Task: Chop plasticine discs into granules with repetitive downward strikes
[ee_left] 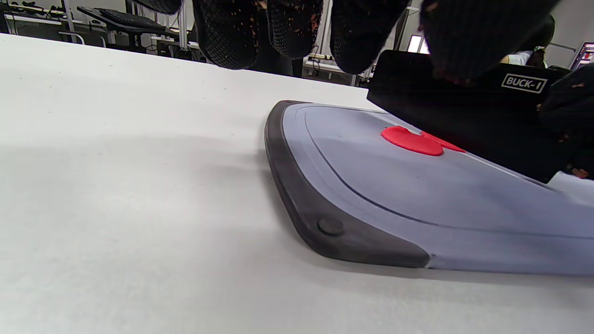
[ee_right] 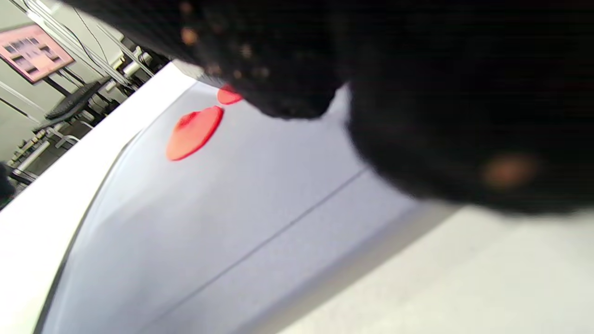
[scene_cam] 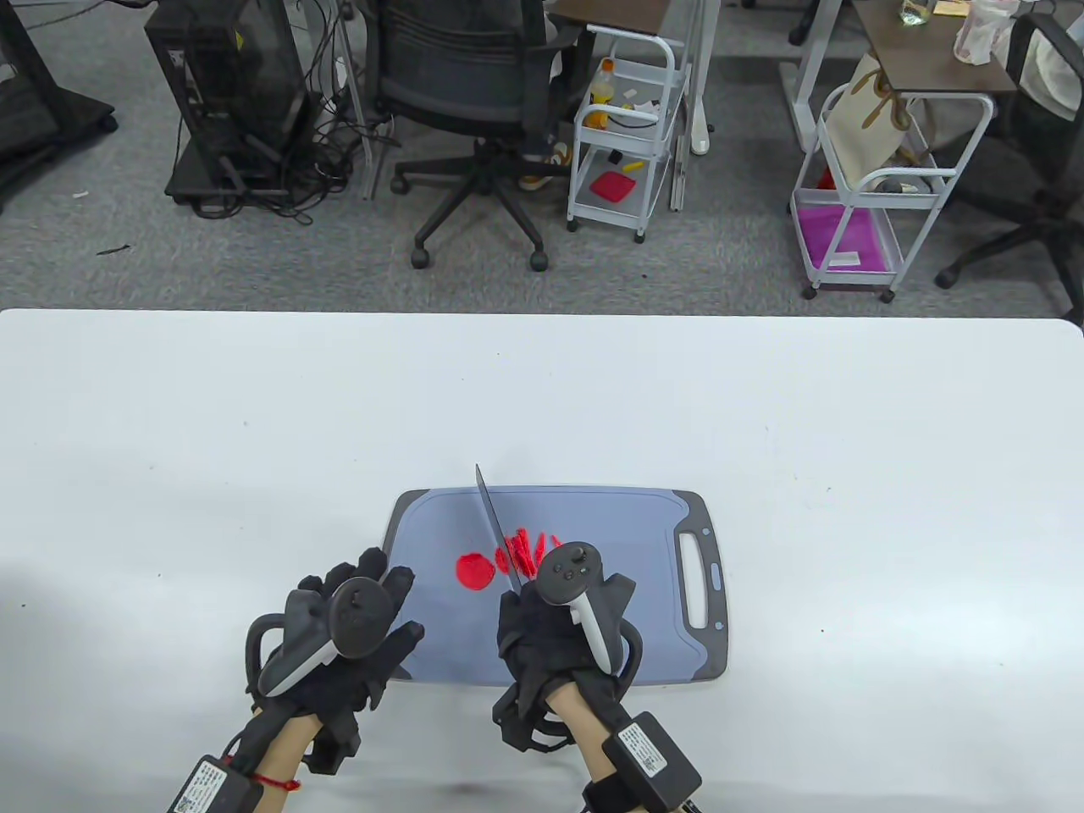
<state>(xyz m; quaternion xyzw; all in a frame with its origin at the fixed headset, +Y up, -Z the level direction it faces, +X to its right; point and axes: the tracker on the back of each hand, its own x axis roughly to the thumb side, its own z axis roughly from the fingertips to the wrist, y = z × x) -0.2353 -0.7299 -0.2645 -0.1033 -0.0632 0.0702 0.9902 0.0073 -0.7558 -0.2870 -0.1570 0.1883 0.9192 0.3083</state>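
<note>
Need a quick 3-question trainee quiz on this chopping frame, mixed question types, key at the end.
1. True or false: the right hand holds the knife with its blade over the cutting board.
2. Multiple choice: where does the whole red disc lie relative to the blade in the table view? A) left of it B) right of it C) off the board
3. Fill in: the left hand rests at the board's ____ edge, holding nothing.

Key: 1 true. 2 A; the red cut strips lie right of the blade. 3 left.
</note>
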